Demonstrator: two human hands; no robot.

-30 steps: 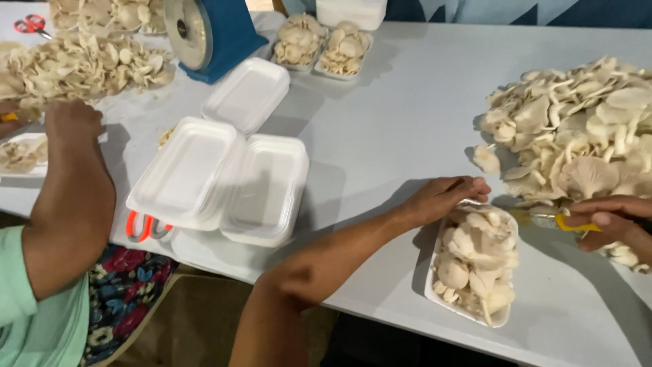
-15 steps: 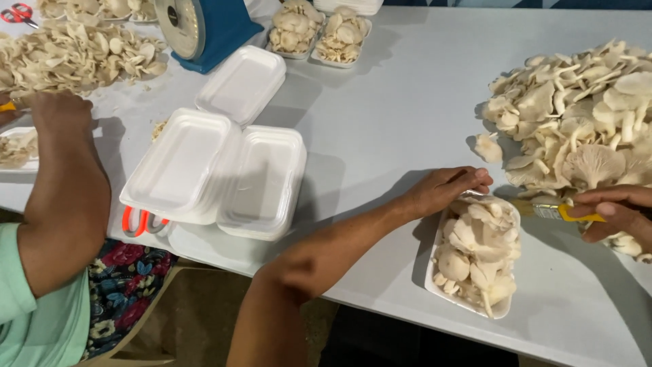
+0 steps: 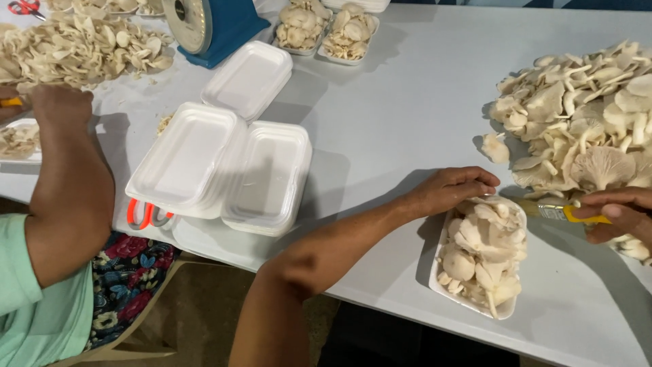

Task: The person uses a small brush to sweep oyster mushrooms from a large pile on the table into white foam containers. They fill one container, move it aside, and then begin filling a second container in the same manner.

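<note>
2 hands work at the near edge of the table [image 3: 407, 102], seen from the head camera, the only view. The left hand [image 3: 451, 190] lies palm down with fingers loosely curled over the far rim of the tray [image 3: 441, 272], touching it but closed on nothing that I can see. That tray is heaped with mushrooms [image 3: 482, 251] and sits just in front of the person. The right hand [image 3: 621, 214] is closed around a knife [image 3: 567, 213] with a yellow handle, beside the tray and at the foot of the big pile [image 3: 584, 129].

Since 1 second ago little has shifted: the left hand has settled a touch further onto the tray rim and the right hand holds the knife in much the same place (most of the apparent shift is the camera tipping). Judging by that, the tray looks close to full.

Further left, a co-worker's arm [image 3: 68, 183] reaches toward another pile [image 3: 81, 44]; 3 empty foam boxes [image 3: 224, 153], red-handled scissors [image 3: 146, 214] and a blue scale [image 3: 210, 27] stand between.
</note>
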